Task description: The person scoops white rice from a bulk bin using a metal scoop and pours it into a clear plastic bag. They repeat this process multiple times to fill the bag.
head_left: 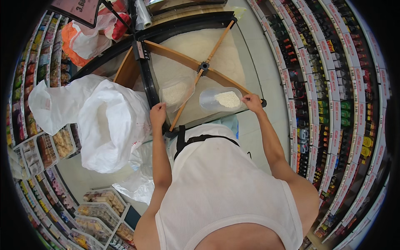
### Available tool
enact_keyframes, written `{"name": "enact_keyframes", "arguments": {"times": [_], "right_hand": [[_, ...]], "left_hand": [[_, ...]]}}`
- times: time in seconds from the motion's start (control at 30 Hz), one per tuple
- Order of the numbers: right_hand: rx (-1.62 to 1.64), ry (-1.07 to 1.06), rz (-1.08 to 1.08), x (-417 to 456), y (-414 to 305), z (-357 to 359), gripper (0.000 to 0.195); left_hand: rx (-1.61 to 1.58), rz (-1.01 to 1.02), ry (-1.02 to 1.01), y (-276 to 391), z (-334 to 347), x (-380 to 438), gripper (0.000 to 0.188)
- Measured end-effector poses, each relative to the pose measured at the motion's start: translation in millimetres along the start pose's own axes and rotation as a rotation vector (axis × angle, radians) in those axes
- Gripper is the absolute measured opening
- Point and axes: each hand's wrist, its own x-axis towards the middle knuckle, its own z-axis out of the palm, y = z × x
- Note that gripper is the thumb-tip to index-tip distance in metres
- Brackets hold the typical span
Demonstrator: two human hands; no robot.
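Observation:
My left hand (158, 109) grips the edge of a clear plastic bag (172, 95) that has white grain, which looks like rice, inside. The bag lies over the front left part of a divided bin (200, 37) of pale grain. My right hand (252, 102) holds the right end of a clear plastic scoop (207, 99), with a small heap of white grain (229, 99) in it. Under the scoop are the bin's front compartment and a wooden divider (225, 80). The dividers cross at a black plastic joint (204, 67).
A large open white sack (120, 131) stands left of the bin. Shelves of bottles (331, 87) rise on the right. Racks of packaged food (100, 212) stand at the lower left. A plastic bag roll (143, 15) and a price sign (76, 9) are behind.

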Motion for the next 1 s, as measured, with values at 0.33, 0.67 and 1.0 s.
{"name": "enact_keyframes", "arguments": {"times": [0.33,0.67,1.0], "right_hand": [[-0.280,-0.049,-0.048,4.0,-126.1,-37.3,0.027],[-0.715,-0.103,-0.347,38.8,-271.4,-15.8,0.031],[-0.640,-0.065,-0.202,10.1,-203.2,-80.1,0.028]], "left_hand": [[-0.159,0.004,0.026,-17.6,1.0,-9.4,0.037],[-0.168,0.023,0.026,-27.0,-0.3,-4.6,0.036],[-0.337,-0.070,0.058,-41.2,12.9,-0.2,0.035]]}}
